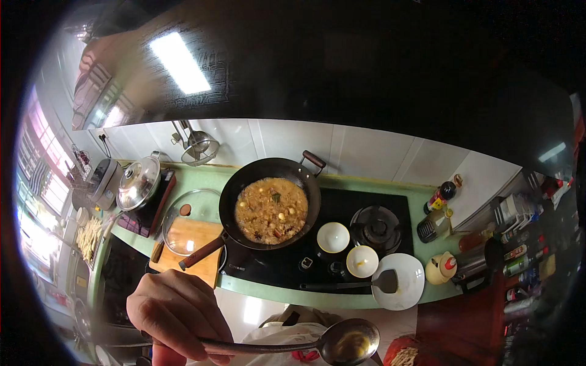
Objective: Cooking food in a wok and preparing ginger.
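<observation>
My left hand [178, 315], at the lower left, is closed around the handle of a metal spoon [350, 343]. The spoon's bowl points right and has a yellowish sheen inside. My right hand is out of view. Beyond the left hand, a dark wok [224, 206] stands on the black glass cooktop [261, 263], its wooden handle [203, 251] towards the lower left. In the wok is a brown stew [270, 210] with whole garlic cloves, star anise and a leaf. A glass lid [206, 194] lies partly over a wooden cutting board [208, 274] left of the wok.
Right of the wok are two small bowls [333, 237] [362, 261] and a white dish [409, 293] with a black spatula [339, 286] across its rim. Sauce bottles [435, 224] and a lidded jar [441, 268] stand further right. A lidded pot [139, 183] is at left; a range hood [343, 68] overhangs.
</observation>
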